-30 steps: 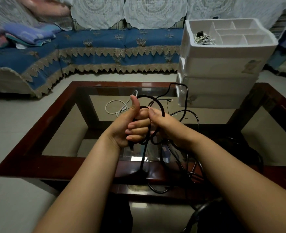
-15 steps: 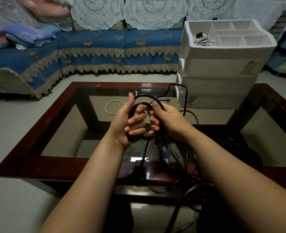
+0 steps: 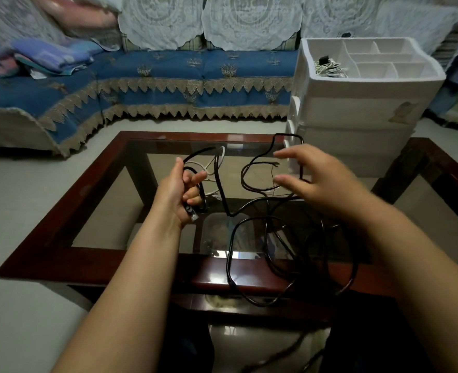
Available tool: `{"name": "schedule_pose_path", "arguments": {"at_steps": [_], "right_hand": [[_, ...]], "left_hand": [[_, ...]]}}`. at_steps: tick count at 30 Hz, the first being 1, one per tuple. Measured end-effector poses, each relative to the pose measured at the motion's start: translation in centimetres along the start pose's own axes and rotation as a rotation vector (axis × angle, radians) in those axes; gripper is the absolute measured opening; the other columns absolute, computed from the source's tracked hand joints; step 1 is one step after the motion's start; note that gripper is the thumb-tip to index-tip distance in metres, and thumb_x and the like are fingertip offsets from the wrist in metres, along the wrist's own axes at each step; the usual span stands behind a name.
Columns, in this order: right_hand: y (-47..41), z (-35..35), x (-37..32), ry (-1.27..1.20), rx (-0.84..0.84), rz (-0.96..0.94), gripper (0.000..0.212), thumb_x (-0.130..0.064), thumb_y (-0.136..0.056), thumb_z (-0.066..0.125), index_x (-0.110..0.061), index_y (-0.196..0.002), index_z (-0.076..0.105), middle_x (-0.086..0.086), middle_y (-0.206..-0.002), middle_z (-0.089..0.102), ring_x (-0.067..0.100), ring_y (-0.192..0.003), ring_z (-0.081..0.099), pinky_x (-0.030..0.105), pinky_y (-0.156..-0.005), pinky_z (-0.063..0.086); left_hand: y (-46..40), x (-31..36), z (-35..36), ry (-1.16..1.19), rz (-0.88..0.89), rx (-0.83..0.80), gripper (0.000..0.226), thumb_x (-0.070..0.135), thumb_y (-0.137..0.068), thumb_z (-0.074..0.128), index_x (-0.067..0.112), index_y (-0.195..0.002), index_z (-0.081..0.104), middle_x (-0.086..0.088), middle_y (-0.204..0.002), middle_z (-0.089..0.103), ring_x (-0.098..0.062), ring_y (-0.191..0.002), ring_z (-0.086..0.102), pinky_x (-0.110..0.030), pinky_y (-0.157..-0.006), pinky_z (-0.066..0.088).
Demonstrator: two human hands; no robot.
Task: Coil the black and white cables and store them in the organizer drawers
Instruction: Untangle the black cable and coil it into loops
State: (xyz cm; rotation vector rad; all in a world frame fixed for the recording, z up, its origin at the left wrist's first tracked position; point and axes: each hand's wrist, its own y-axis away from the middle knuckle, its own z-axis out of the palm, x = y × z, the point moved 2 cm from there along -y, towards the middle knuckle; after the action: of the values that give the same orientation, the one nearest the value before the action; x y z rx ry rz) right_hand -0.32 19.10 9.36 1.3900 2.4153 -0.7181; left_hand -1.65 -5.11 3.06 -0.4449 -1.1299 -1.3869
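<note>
Over table (image 3: 61, 254): black cable (image 3: 252, 227) between hands.

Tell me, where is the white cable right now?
In the head view, the white cable lies on the glass table toward its far side, just behind the left hand gripping the black cable.

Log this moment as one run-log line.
left hand: grips black cable coil | right hand: open, reaching | white cable: on table
</note>
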Motion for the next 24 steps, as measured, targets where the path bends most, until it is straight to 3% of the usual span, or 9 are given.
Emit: {"name": "schedule_pose_path", "arguments": {"at_steps": [2, 4, 7, 8, 10, 13, 15, 20, 24], "right_hand": [[0.1, -1.9, -1.3, -0.089, -0.022, 0.037, 0.045, -0.048, -0.087, 0.054, -0.029, -0.128, 0.053, -0.011, -0.127, 0.057, -0.007, -0.105, 0.049, 0.014, -0.087, 0.041], [0.6, -2.6, -4.0, -0.291, -0.127, 0.079, 0.054, -0.057, -0.083, 0.046, -0.029, -0.128, 0.051, -0.009, -0.126, 0.058, -0.001, -0.107, 0.055, 0.017, -0.089, 0.046], [1.4, 0.5, -8.0, -0.183, -0.334, 0.176, 0.09, -0.072, -0.076, 0.032, -0.024, -0.15, 0.013, -0.001, -0.141, 0.049, 0.011, -0.119, 0.052, 0.026, -0.094, 0.042], [1.5, 2.1, -8.5, -0.066, -0.314, 0.163, 0.088, -0.067, -0.084, 0.035, -0.024, -0.151, -0.003, 0.002, -0.137, 0.053, 0.014, -0.115, 0.056, 0.03, -0.094, 0.045], [1.2, 4.6, -7.8, 0.077, -0.102, 0.151, 0.076, -0.041, -0.098, 0.04, -0.022, -0.149, -0.014, 0.006, -0.109, 0.066, 0.017, -0.087, 0.065, 0.035, -0.078, 0.054], [0.6, 4.8, -5.2, -0.075, 0.223, 0.218, 0.061, -0.022, -0.102, 0.035, -0.023, -0.15, -0.002, -0.003, -0.068, 0.054, 0.015, -0.054, 0.053, 0.033, -0.051, 0.046], [0.4, 4.4, -3.6, -0.163, 0.263, 0.267, 0.046, -0.028, -0.103, 0.03, -0.028, -0.146, 0.016, -0.002, -0.071, 0.055, 0.018, -0.061, 0.058, 0.038, -0.056, 0.05], [-0.2, 5.8, -1.0, -0.058, -0.151, 0.379, 0.034, -0.035, -0.103, 0.026, -0.022, -0.128, 0.043, 0.001, -0.089, 0.059, 0.018, -0.079, 0.057, 0.037, -0.068, 0.047], [-0.1, 7.4, -1.9, -0.089, -0.395, 0.37, 0.034, -0.034, -0.102, 0.031, -0.015, -0.129, 0.042, 0.007, -0.103, 0.059, 0.021, -0.091, 0.057, 0.036, -0.078, 0.046]], "left_hand": [[0.3, -0.2, 0.2, -0.072, 0.029, 0.027, 0.052, 0.048, -0.099, 0.04, 0.017, -0.057, 0.043, 0.001, -0.056, 0.061, -0.003, -0.03, 0.028, -0.015, -0.029, 0.022], [0.8, -0.4, 0.9, -0.211, 0.083, 0.034, 0.049, 0.049, -0.099, 0.039, 0.019, -0.06, 0.044, 0.003, -0.055, 0.051, -0.005, -0.034, 0.031, -0.017, -0.032, 0.025], [1.6, -0.6, 2.1, -0.372, 0.134, 0.013, 0.047, 0.051, -0.098, 0.038, 0.022, -0.063, 0.045, 0.003, -0.053, 0.044, -0.01, -0.041, 0.037, -0.022, -0.041, 0.034], [1.8, -0.7, 2.4, -0.367, 0.135, -0.032, 0.049, 0.052, -0.098, 0.038, 0.022, -0.06, 0.044, 0.004, -0.05, 0.041, -0.01, -0.04, 0.036, -0.022, -0.04, 0.033], [2.1, -1.0, 2.7, -0.279, 0.106, -0.175, 0.054, 0.051, -0.098, 0.038, 0.021, -0.054, 0.041, 0.005, -0.044, 0.035, -0.011, -0.036, 0.03, -0.02, -0.033, 0.026], [2.5, -0.8, 2.4, -0.028, -0.005, -0.399, 0.056, 0.046, -0.1, 0.036, 0.018, -0.052, 0.039, 0.006, -0.035, 0.032, -0.006, -0.026, 0.026, -0.015, -0.027, 0.019], [2.9, -0.3, 2.2, 0.149, -0.07, -0.576, 0.055, 0.046, -0.101, 0.033, 0.018, -0.055, 0.043, 0.006, -0.032, 0.033, -0.003, -0.023, 0.029, -0.013, -0.025, 0.02], [3.8, 0.0, 2.6, 0.376, -0.177, -0.988, 0.051, 0.049, -0.099, 0.028, 0.01, -0.083, 0.057, 0.003, -0.037, 0.048, -0.004, -0.028, 0.045, -0.013, -0.029, 0.033], [4.2, 0.1, 3.2, 0.41, -0.104, -0.895, 0.054, 0.045, -0.103, 0.022, 0.007, -0.09, 0.059, 0.005, -0.039, 0.044, -0.004, -0.026, 0.041, -0.013, -0.027, 0.032]]}}
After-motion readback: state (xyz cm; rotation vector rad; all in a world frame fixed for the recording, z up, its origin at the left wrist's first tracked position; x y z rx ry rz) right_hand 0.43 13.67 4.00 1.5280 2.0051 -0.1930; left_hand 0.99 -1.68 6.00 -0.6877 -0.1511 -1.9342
